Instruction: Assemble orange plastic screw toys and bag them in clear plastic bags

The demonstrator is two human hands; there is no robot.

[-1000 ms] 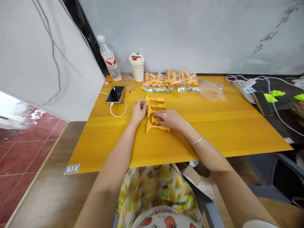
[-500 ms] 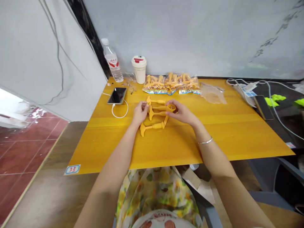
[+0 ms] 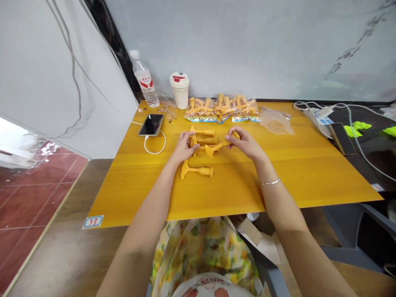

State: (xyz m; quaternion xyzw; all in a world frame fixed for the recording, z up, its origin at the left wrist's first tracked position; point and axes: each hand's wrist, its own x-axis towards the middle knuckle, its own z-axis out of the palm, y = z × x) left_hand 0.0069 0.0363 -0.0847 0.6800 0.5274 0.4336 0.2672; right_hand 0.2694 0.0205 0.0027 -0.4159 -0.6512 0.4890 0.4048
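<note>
My right hand (image 3: 243,142) pinches the wide, cup-like end of a yellow plastic T-handled screw (image 3: 218,146), which slants down to the left with its T-handle near the middle pieces. Over on the left, my left hand (image 3: 185,147) has thumb and fingers around the handle end of another yellow T-handled piece (image 3: 210,141), which is partly hidden. Just beyond lies a similar yellow piece (image 3: 206,132), its sleeve pointing right. Closer to me, another yellow piece (image 3: 198,170) rests on the table with nobody touching it.
Plastic bags of yellow pieces (image 3: 221,109) lie along the back of the table (image 3: 278,173), beside an empty clear bag (image 3: 276,121). At the back left stand a water bottle (image 3: 145,82) and a lidded cup (image 3: 180,90). A phone (image 3: 151,125) with a white cable lies at left.
My right hand has moved slightly right, bringing the T-handled screw with it, now slanted away from the others. My left hand's fingers have spread a little over the handles.
</note>
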